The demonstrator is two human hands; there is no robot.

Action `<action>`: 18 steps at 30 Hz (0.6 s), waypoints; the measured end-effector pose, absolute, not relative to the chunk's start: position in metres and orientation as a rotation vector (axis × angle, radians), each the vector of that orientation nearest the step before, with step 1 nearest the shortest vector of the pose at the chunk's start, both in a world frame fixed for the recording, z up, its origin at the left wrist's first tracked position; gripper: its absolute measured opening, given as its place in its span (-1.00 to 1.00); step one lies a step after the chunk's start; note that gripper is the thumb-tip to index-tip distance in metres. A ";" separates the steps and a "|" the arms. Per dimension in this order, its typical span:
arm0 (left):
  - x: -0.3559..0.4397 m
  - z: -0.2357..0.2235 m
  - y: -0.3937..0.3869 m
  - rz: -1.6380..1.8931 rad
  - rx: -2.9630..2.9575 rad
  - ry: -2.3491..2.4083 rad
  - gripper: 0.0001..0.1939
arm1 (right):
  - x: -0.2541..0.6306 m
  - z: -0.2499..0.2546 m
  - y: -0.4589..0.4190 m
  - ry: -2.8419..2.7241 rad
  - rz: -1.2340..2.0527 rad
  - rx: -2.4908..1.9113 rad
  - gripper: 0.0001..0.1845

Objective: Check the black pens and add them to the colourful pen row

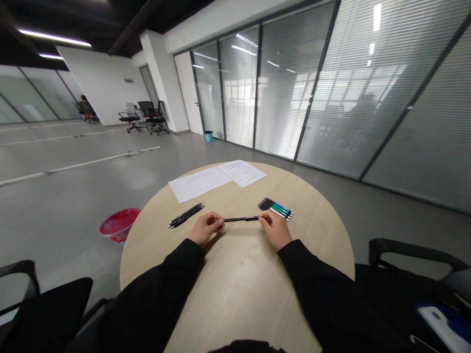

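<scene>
A black pen point(241, 219) lies level between my two hands just above a round wooden table point(239, 284). My left hand point(206, 228) pinches its left end with curled fingers. My right hand point(274, 229) is closed on its right end. Left of my left hand lie a few black pens point(186, 215) side by side. Beyond my right hand lies a bundle of several pens point(275, 208), black, green, blue and white.
Two sheets of paper point(217, 179) lie at the table's far edge. A red bin point(118, 224) stands on the floor to the left. Black chairs flank me, with an armrest point(412, 250) on the right. Glass partitions run along the right side.
</scene>
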State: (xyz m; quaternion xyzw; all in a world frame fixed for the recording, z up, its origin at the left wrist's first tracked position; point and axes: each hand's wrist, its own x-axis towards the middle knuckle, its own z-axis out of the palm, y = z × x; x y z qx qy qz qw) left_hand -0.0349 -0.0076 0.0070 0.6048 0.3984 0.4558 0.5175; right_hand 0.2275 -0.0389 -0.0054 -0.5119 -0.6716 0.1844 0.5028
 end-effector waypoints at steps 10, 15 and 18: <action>-0.037 0.004 -0.005 1.092 1.469 0.930 -0.72 | 0.227 -0.006 -0.039 -1.621 0.468 -1.236 -0.84; -0.037 0.004 -0.005 1.103 1.459 0.942 -0.71 | 0.228 -0.006 -0.039 -1.619 0.477 -1.249 -0.84; -0.037 0.004 -0.005 1.104 1.454 0.934 -0.72 | 0.228 -0.006 -0.039 -1.621 0.483 -1.250 -0.84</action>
